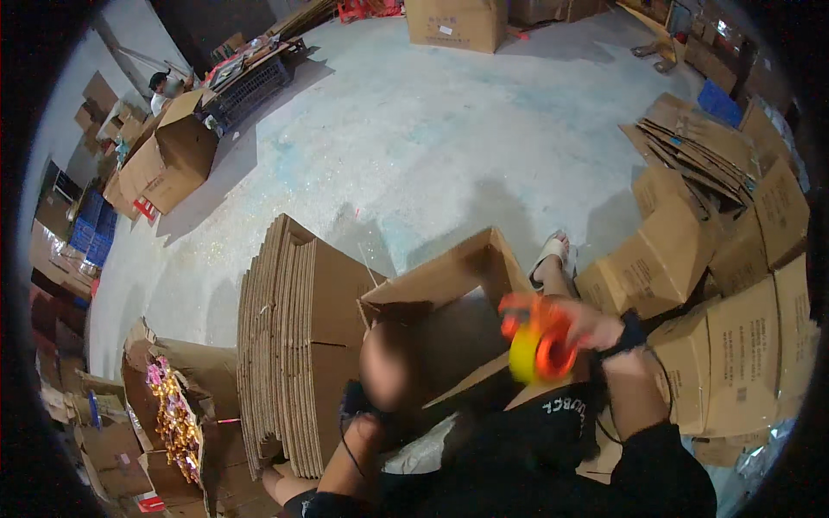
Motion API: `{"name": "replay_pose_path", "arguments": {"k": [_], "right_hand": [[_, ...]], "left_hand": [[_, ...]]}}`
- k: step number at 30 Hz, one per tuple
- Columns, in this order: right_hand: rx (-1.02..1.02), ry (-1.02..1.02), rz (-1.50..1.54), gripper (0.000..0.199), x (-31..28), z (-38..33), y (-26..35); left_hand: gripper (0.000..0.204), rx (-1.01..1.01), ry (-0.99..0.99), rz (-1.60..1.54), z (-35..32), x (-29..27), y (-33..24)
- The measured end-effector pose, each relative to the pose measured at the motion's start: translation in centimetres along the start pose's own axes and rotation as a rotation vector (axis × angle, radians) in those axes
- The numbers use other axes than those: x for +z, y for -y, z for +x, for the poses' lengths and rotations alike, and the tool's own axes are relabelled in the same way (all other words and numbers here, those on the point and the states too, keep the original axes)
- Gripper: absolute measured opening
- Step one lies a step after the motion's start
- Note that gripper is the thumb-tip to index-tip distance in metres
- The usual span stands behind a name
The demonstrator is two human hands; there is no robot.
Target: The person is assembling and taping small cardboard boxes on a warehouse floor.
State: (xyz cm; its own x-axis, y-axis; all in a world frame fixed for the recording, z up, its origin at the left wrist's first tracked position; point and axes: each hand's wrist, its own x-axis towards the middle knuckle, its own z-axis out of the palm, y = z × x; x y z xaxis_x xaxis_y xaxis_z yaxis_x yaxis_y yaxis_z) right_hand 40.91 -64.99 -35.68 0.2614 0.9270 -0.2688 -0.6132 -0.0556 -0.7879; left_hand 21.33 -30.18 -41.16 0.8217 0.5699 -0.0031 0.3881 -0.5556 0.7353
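In my right hand (594, 323) is an orange tape dispenser (553, 350) with a roll of yellow tape, raised to the right of an open cardboard box (423, 289). The box stands in front of me with its top open and its walls upright. My left hand (387, 369) is at the box's near left side, smeared by motion, so its fingers cannot be made out; whether it touches the cardboard is unclear. To the left of the box, a thick stack of flattened cartons (294, 345) stands on edge.
A carton of pink and gold shiny decorations (177, 423) stands at the lower left. Folded cartons (665, 250) are piled at the right. Farther off are a large box (168, 160), a person (164, 93) beside a black crate (250, 93), and another box (458, 24) on the pale floor.
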Motion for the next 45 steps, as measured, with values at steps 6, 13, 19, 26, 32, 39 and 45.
{"name": "replay_pose_path", "arguments": {"k": [6, 13, 19, 26, 32, 39, 45], "right_hand": [[-0.262, -0.264, 0.307, 0.049, -9.4, 2.6, 6.9], [0.247, -0.278, -0.050, 0.024, -4.7, 8.9, -4.4], [0.258, -0.336, 0.141, 0.007, -6.8, 8.7, -7.5], [0.237, -0.477, 0.344, 0.028, -3.2, 8.3, -5.2], [0.334, -0.408, 0.271, 0.040, -4.1, 10.2, -6.1], [0.337, -0.339, 0.433, 0.042, -1.3, 8.5, -7.0], [0.146, -0.432, 0.484, 0.041, -0.9, 10.3, -7.7]], "left_hand": [[0.076, -0.042, -0.123, -0.004, 2.5, 3.2, -1.9], [0.067, -0.020, -0.108, 0.116, 2.5, 5.3, -3.5], [0.083, 0.007, 0.284, 0.235, 3.3, 8.2, -4.6], [0.110, -0.040, 1.076, -0.032, 2.6, 5.2, -3.3], [0.102, 0.570, 1.226, 0.451, -3.6, 5.3, 6.8], [0.058, 1.185, 1.466, 0.202, 6.4, 4.8, 4.9], [0.069, 0.272, 1.116, 0.334, 7.1, 3.5, 5.7]]}}
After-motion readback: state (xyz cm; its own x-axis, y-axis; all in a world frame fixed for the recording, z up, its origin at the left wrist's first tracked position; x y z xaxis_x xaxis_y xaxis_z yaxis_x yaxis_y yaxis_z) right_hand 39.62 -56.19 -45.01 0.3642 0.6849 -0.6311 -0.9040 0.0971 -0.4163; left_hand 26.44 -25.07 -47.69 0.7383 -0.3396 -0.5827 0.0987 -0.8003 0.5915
